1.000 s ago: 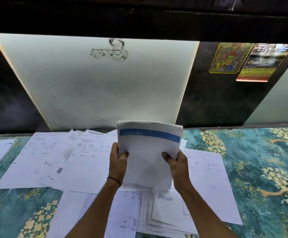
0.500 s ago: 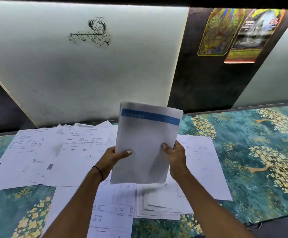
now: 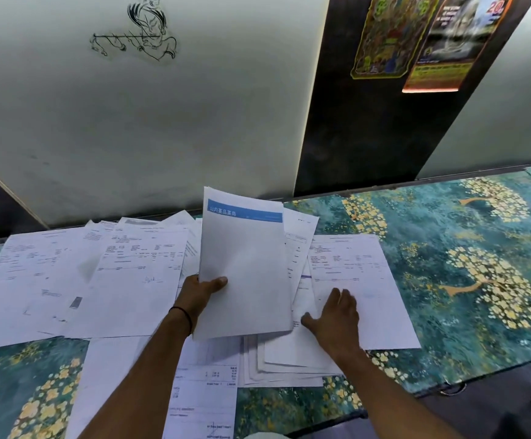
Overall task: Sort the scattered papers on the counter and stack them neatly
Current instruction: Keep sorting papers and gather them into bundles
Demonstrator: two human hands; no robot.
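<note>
My left hand (image 3: 199,291) grips a bundle of white sheets (image 3: 246,274) by its left edge; the top sheet has a blue header band. The bundle is held tilted above the counter. My right hand (image 3: 337,315) lies flat, fingers spread, on a printed sheet (image 3: 362,280) at the right of the spread. Several more printed papers (image 3: 99,280) lie scattered and overlapping to the left. A loose pile of sheets (image 3: 283,365) sits under the bundle near the front.
The counter (image 3: 467,280) has a teal surface with yellow flower patterns, bare on its right side. A white panel with a line drawing (image 3: 134,36) and a dark panel with two posters (image 3: 416,36) rise behind it. A receipt-like page (image 3: 204,403) lies near the front edge.
My right hand has let go of the bundle and dropped onto the sheet at the right. The left hand alone holds the bundle. The view has tilted further down.
</note>
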